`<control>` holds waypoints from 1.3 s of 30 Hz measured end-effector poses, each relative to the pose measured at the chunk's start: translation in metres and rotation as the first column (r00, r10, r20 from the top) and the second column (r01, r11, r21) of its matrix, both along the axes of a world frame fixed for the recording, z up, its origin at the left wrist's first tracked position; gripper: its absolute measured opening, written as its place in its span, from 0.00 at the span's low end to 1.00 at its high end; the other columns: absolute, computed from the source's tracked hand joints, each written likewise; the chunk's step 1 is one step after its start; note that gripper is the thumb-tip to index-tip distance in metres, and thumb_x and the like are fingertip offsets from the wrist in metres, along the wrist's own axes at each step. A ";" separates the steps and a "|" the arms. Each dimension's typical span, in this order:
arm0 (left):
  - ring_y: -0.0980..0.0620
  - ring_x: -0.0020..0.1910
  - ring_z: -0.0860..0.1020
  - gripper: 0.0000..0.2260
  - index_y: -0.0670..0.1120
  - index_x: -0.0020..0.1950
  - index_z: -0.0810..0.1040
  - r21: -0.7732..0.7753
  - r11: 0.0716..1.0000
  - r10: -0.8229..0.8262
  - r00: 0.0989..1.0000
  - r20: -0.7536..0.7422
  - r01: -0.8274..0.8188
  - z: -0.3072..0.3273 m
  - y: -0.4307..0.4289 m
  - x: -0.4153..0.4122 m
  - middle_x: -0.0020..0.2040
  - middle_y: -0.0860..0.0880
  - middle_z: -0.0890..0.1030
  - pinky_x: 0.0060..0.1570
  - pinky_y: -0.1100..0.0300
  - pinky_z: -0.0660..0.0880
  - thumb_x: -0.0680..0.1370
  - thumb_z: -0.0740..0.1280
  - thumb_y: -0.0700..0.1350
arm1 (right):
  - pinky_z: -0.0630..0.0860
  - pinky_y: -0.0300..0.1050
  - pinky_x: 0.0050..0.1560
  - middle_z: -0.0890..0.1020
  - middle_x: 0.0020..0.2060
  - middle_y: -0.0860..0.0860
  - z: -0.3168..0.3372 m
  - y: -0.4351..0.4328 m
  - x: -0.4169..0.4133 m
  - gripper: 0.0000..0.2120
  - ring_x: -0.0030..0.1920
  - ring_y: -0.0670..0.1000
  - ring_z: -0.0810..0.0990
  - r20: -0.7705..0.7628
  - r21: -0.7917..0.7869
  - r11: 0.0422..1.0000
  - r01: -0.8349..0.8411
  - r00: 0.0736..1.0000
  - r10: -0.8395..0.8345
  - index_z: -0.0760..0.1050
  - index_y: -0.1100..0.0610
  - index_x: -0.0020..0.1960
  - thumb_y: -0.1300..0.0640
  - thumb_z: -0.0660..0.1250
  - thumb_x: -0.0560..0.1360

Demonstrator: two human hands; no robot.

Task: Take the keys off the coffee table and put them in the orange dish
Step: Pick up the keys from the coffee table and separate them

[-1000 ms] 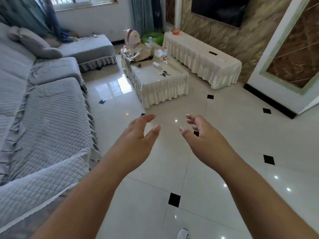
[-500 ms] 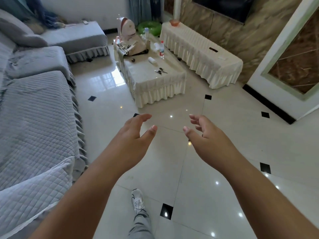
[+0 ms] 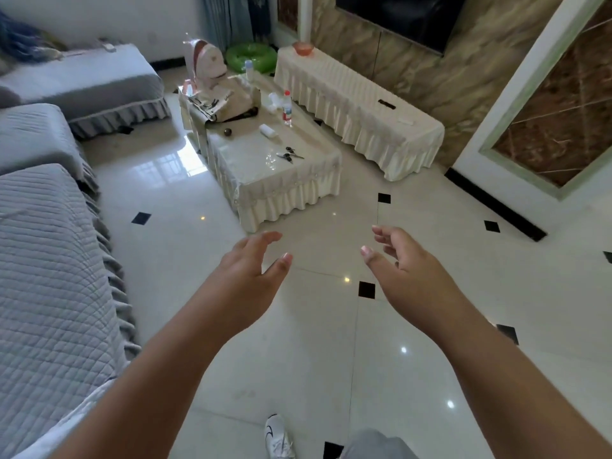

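Approach step, nothing picked up yet. Person is standing on the tiled floor, short of the table (image 3: 275, 180), both arms reaching forward at mid-height. Left hand (image 3: 251, 263) is hanging open, fingers loosely curled, thumb apart, holding nothing. Right hand (image 3: 397, 256) is the same: open, fingers half bent, empty. Both hands are well apart from the table.

Keys (image 3: 289, 155) are lying on the table top, toward its near right part, a small dark bunch, flat on the glossy cover. A bottle (image 3: 286, 107) is standing farther back on the same top, with a small white thing (image 3: 268, 130) and a bag (image 3: 228, 101) beyond.

Dish (image 3: 302, 48) is sitting on the far end of the long cabinet (image 3: 357, 104) against the wall, well apart from the keys.

Next move, as I judge it: closing the gap to the table, then pinching the bunch from above, probably with the right hand since the keys are lying on that side. The keys look flat on a slick surface, so fingertips need to be getting under an edge or a ring. Then carrying along the cabinet to the dish.
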State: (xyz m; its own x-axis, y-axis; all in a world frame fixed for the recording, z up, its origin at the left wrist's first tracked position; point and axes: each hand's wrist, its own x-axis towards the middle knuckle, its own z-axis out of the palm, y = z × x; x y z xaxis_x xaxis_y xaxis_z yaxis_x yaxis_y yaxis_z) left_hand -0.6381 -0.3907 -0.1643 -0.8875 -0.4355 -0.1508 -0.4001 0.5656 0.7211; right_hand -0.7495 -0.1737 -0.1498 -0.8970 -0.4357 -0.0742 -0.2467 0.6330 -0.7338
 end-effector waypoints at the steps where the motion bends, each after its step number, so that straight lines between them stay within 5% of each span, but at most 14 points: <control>1: 0.65 0.58 0.69 0.19 0.66 0.67 0.66 0.009 1.000 -0.004 1.000 0.004 0.004 0.000 -0.008 -0.007 0.65 0.60 0.69 0.58 0.57 0.66 0.76 0.58 0.65 | 0.68 0.46 0.65 0.72 0.69 0.42 -0.001 -0.008 -0.005 0.25 0.67 0.43 0.70 0.009 0.006 1.000 -0.008 1.000 0.007 0.66 0.45 0.72 0.39 0.59 0.77; 4: 0.69 0.54 0.69 0.19 0.66 0.67 0.66 0.032 0.999 -0.019 1.000 -0.015 0.019 0.000 -0.024 -0.029 0.64 0.62 0.68 0.56 0.60 0.65 0.76 0.58 0.64 | 0.68 0.47 0.66 0.72 0.69 0.42 0.000 -0.028 -0.025 0.24 0.67 0.43 0.70 0.024 -0.016 1.000 -0.002 1.000 0.003 0.66 0.44 0.72 0.40 0.60 0.78; 9: 0.60 0.65 0.68 0.19 0.66 0.67 0.66 0.029 0.999 -0.016 1.000 -0.009 0.017 -0.002 -0.050 -0.082 0.67 0.60 0.68 0.62 0.57 0.66 0.77 0.58 0.65 | 0.69 0.45 0.63 0.72 0.69 0.42 -0.006 -0.061 -0.084 0.24 0.66 0.43 0.71 0.002 -0.020 1.000 -0.010 1.000 0.010 0.66 0.44 0.72 0.40 0.59 0.78; 13: 0.74 0.52 0.68 0.20 0.65 0.68 0.66 0.027 1.000 0.003 1.000 -0.007 -0.003 -0.009 -0.067 -0.131 0.67 0.61 0.68 0.57 0.60 0.66 0.76 0.58 0.65 | 0.68 0.44 0.60 0.72 0.68 0.42 -0.017 -0.083 -0.143 0.23 0.65 0.43 0.71 0.006 -0.034 0.999 -0.037 0.999 0.037 0.66 0.43 0.71 0.40 0.59 0.78; 22: 0.83 0.49 0.65 0.20 0.68 0.68 0.64 0.019 0.992 0.129 0.992 -0.011 -0.128 -0.002 -0.092 -0.245 0.69 0.63 0.67 0.49 0.67 0.64 0.76 0.57 0.66 | 0.68 0.45 0.60 0.72 0.69 0.44 -0.018 -0.133 -0.296 0.24 0.67 0.46 0.71 0.035 -0.049 0.984 -0.170 0.984 0.172 0.65 0.45 0.72 0.40 0.59 0.78; 27: 0.73 0.52 0.68 0.20 0.67 0.69 0.64 0.024 0.977 0.212 0.977 -0.006 -0.211 -0.007 -0.104 -0.303 0.70 0.61 0.67 0.54 0.61 0.66 0.77 0.58 0.65 | 0.69 0.46 0.58 0.72 0.69 0.45 -0.020 -0.160 -0.368 0.25 0.66 0.46 0.72 0.045 -0.039 0.969 -0.243 0.968 0.245 0.65 0.46 0.73 0.40 0.59 0.78; 39: 0.72 0.48 0.70 0.19 0.65 0.68 0.67 0.088 0.977 0.195 0.981 -0.011 -0.193 -0.040 -0.161 -0.414 0.65 0.63 0.70 0.51 0.63 0.67 0.77 0.59 0.63 | 0.69 0.47 0.61 0.73 0.68 0.44 -0.041 -0.210 -0.473 0.23 0.66 0.46 0.72 0.100 0.058 0.974 -0.218 0.972 0.212 0.66 0.45 0.72 0.41 0.60 0.78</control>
State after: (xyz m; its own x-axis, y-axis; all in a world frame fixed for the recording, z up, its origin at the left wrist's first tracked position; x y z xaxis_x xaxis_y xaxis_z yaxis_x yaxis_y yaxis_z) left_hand -1.0523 -0.5520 -0.2044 -0.7905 -0.5858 -0.1786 -0.4814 0.4142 0.7724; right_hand -1.2220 -0.3841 -0.1908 -0.7705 -0.6088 -0.1890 -0.3154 0.6218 -0.7169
